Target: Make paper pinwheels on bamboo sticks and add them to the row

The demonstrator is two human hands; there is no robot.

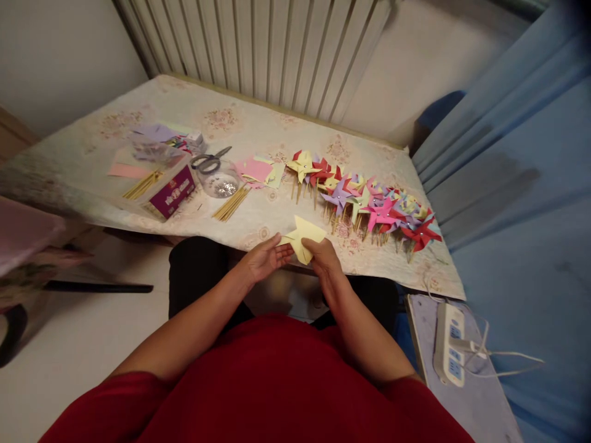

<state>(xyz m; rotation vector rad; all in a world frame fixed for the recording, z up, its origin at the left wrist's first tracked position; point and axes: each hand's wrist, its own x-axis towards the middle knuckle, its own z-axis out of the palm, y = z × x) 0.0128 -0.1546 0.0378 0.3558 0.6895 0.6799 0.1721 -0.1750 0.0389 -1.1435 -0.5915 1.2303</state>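
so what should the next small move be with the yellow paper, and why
Probably use the left hand to bring another point of the paper in to its middle. The right hand grips it with the thumb on top, the left is at its left tip, and the pinwheels have their points gathered at the centre.

Item: one paper piece, plain pale yellow, cut and partly folded into pointed flaps. A broad flap extends to the upper right; a narrow point projects left; a rounded lobe hangs below. Pose: raised, broad face turned upward to view. Position: pinched under the right hand's thumb, its left point at the left hand's thumb tip.
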